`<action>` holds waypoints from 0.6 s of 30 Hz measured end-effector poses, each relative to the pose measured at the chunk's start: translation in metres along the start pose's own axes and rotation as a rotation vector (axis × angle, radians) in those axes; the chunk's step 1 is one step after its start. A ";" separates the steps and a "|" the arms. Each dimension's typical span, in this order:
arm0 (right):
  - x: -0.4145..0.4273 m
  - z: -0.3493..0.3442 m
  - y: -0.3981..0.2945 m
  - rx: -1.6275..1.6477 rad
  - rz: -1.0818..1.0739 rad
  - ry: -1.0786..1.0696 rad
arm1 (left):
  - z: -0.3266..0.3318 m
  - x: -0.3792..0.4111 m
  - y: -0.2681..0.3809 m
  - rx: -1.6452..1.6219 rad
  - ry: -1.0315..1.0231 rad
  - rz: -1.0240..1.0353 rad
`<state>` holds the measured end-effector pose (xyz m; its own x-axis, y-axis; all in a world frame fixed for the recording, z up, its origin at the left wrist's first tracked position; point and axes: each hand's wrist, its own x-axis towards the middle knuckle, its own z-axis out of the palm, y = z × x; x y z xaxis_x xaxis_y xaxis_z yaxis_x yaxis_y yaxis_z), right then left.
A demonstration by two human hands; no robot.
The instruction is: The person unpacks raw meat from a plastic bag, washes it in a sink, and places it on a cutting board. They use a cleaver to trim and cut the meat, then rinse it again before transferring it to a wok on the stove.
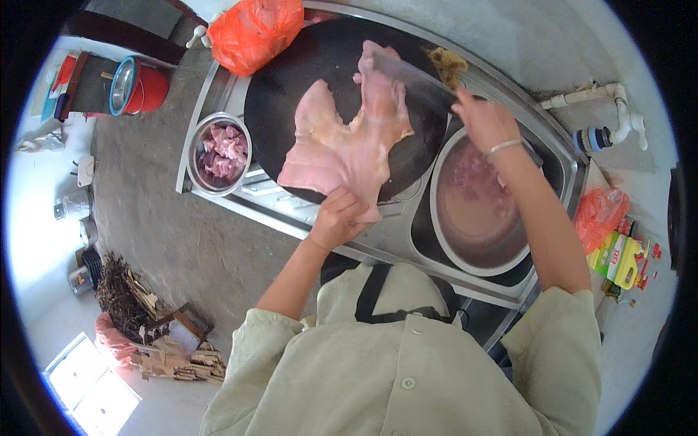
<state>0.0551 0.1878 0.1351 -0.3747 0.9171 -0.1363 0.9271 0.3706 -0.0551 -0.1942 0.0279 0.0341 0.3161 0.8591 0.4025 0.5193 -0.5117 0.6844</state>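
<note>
A large piece of pale pink raw meat with skin [349,141] lies spread on a round dark board [272,131] over the steel sink counter. My left hand [337,217] grips its lower edge, which hangs past the board's near rim. My right hand [487,120] is at the board's right side, closed around the handle of a knife, the handle mostly hidden by my fingers. The knife's broad blade [411,75], blurred, points left over the upper right part of the meat. Whether the blade touches the meat, I cannot tell.
Under my right forearm, a large metal basin [474,240] holds cloudy water and meat pieces. A steel bowl of cut meat [220,154] stands left of the board. An orange plastic bag [255,35] sits at the upper left, a yellowish sponge-like thing [448,65] behind the board. Pipes [591,97] run along the wall.
</note>
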 end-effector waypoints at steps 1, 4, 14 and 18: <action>-0.004 -0.003 -0.005 0.000 -0.021 -0.011 | 0.002 0.001 0.000 -0.001 0.016 0.009; -0.028 0.015 -0.023 0.028 -0.245 -0.006 | 0.000 0.002 0.000 -0.007 -0.009 -0.005; -0.051 0.006 0.025 0.353 0.286 0.323 | -0.032 0.022 0.038 0.086 -0.413 -0.108; -0.104 0.019 0.036 0.582 0.480 0.301 | -0.014 0.062 0.061 0.107 -0.228 -0.159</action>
<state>0.1277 0.1033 0.1282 0.1567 0.9876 -0.0087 0.8070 -0.1331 -0.5753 -0.1541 0.0497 0.1089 0.3882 0.9108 0.1404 0.6535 -0.3794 0.6549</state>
